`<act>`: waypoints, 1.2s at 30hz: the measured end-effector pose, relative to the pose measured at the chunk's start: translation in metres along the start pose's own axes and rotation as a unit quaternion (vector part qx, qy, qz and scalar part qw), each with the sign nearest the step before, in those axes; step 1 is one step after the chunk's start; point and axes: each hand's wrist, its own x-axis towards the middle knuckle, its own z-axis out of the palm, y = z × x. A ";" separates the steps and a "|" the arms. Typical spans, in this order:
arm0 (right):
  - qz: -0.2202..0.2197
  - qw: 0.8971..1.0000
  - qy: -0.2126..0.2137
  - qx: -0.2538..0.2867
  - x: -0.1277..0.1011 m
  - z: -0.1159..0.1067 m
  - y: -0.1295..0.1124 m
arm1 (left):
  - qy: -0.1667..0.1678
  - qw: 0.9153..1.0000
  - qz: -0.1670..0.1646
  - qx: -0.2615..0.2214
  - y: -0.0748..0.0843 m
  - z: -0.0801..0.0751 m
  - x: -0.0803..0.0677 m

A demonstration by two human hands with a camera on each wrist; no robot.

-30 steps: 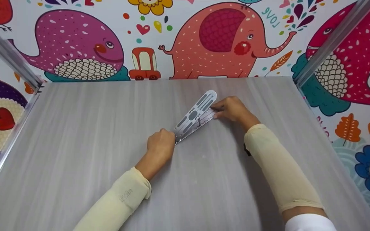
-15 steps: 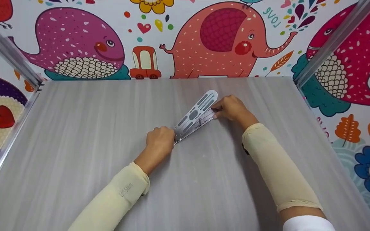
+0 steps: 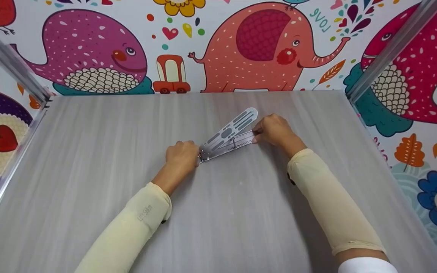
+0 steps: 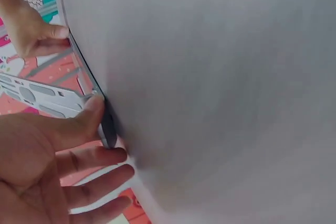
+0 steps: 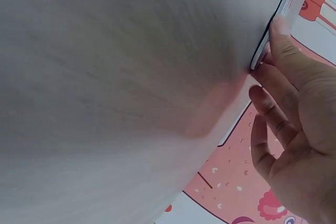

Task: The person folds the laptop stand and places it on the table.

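Observation:
A folding stand point(image 3: 226, 146) is spread in a narrow V close over the table. Its upper arm point(image 3: 237, 125) is pale grey with long slots and an oval opening. The lower arm point(image 3: 246, 138) has rows of notches, and a short strut shows between the two. My left hand point(image 3: 182, 154) pinches the hinged end, and in the left wrist view its thumb lies on the joint point(image 4: 94, 100) while the other fingers spread below. My right hand point(image 3: 276, 131) pinches the far end of the lower arm, thumb on its face in the right wrist view.
The grey wood-grain table point(image 3: 237, 220) lies under both arms. A wall point(image 3: 173, 34) printed with cartoon animals rises along its back edge, with metal posts point(image 3: 389, 57) at the corners. Beige sleeves point(image 3: 334, 197) cover the forearms.
My left hand has moved left and slightly away from me with the hinged end. The lower arm has swung flatter, so the gap between the stand's arms looks wider. My right hand has barely moved.

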 end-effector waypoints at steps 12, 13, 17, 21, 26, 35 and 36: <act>-0.005 0.999 0.025 -0.042 -0.021 0.007 -0.011 | -0.003 0.999 0.017 0.037 -0.018 -0.008 0.024; -0.009 0.998 0.031 -0.047 -0.023 0.008 -0.012 | -0.006 0.999 0.018 0.039 -0.019 -0.008 0.026; -0.026 0.995 0.060 -0.073 -0.030 0.012 -0.013 | -0.007 0.999 0.018 0.042 -0.021 -0.008 0.032; -0.028 0.994 0.079 -0.077 -0.038 0.016 -0.015 | 0.008 0.999 0.018 0.048 -0.021 -0.008 0.035; -0.041 0.987 0.114 -0.102 -0.045 0.021 -0.018 | 0.039 0.996 0.019 0.072 -0.023 -0.006 0.038; 0.019 0.985 0.103 -0.137 -0.056 0.023 -0.035 | 0.064 0.996 0.011 0.067 -0.025 -0.004 0.047; 0.025 0.985 0.101 -0.137 -0.056 0.023 -0.036 | 0.063 0.996 0.011 0.069 -0.025 -0.004 0.047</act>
